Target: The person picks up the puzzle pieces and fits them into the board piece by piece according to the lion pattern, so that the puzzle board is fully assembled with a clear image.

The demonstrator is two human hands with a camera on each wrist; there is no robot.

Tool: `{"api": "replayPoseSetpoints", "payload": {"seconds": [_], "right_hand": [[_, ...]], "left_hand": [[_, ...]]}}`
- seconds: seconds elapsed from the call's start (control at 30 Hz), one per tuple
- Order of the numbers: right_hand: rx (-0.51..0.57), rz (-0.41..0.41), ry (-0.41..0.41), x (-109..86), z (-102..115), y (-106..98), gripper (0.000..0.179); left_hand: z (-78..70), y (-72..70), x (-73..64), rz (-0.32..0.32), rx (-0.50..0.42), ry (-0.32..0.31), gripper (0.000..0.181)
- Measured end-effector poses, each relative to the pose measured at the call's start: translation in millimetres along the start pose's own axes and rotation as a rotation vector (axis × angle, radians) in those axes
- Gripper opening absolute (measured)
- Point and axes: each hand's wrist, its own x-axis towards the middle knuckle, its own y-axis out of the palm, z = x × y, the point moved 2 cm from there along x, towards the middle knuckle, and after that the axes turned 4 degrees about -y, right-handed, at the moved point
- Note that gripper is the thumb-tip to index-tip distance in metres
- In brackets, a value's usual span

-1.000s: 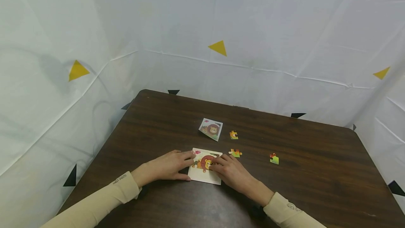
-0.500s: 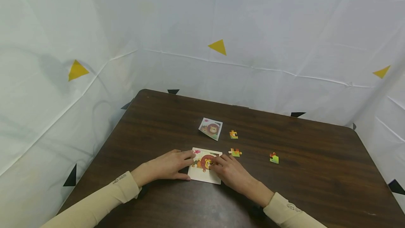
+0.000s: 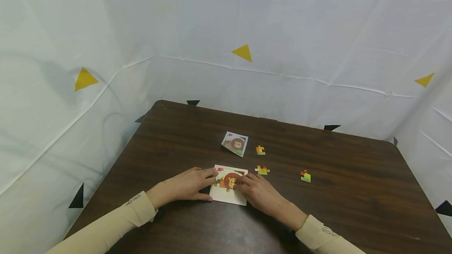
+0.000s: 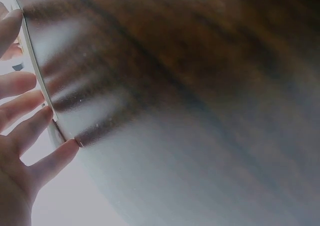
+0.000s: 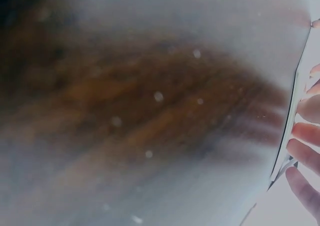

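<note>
A puzzle board (image 3: 227,198) with a pale bare lower strip lies flat on the table. Its upper part holds joined pieces that form a lion picture (image 3: 229,181). My left hand (image 3: 190,183) rests at the board's left side, fingers spread over the edge and thumb by the lower corner. My right hand (image 3: 261,193) touches the right part of the lion picture with bent fingertips; whether a piece lies under them is hidden. In the left wrist view the fingers (image 4: 30,123) reach the board's rim. The right wrist view catches fingers (image 5: 306,153) along the other rim.
A small lion picture card (image 3: 235,143) with a curled corner lies beyond the board. Three loose puzzle pieces lie right of it: one upper (image 3: 260,150), one lower (image 3: 262,170) and one farther right (image 3: 305,176). White sheeting (image 3: 282,30) stands behind the dark table (image 3: 353,175).
</note>
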Motion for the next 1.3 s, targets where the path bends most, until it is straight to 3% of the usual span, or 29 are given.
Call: {"api": "replayPoseSetpoints", "payload": {"seconds": [0.37,0.6,0.83,1.3], "right_hand": [[0.051,0.037,0.027,-5.6,0.7,-3.0,0.031],[0.07,-0.024,0.001,-6.9,-1.6,-0.3,0.025],[0.086,-0.032,0.008,-8.6,-5.2,-2.5,0.025],[0.064,-0.106,0.097,-19.4,-22.2,-15.0,0.029]], "left_hand": [[1.0,1.7,0.7,0.005,0.006,0.001,0.056],[1.1,1.4,0.2,0.007,0.002,-0.001,0.058],[0.7,0.4,0.7,0.01,-0.013,0.0,0.055],[0.2,0.3,0.7,0.019,-0.016,-0.013,0.057]]}}
